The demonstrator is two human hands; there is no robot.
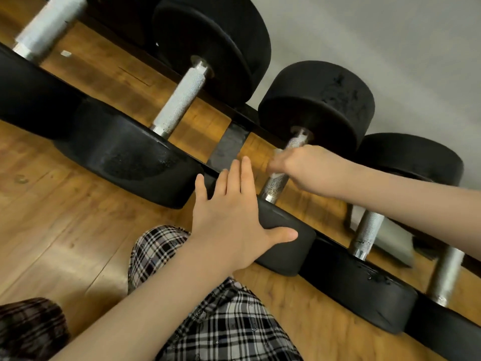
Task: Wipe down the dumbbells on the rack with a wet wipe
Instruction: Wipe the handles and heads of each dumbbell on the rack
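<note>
We see our left hand (235,217) lying flat, fingers straight and slightly spread, on the near black head (283,241) of the middle dumbbell, thumb stretched out along its top. Our right hand (307,168) reaches in from the right and curls around that dumbbell's knurled steel handle (276,182), with a bit of white wet wipe (277,152) showing at the fingers, pressed against the metal; the hand is blurred, so we cannot tell how much of the wipe wraps the bar. The far head (320,105) of this dumbbell sits close to the grey wall (390,35). The dumbbells lie side by side across the black rails of the rack (229,147), low over the wooden floor (65,225). A larger dumbbell (182,100) lies just to the left, a smaller one (367,235) just to the right, and more run off both edges. Our checked trousers (229,324) show at the bottom.
</note>
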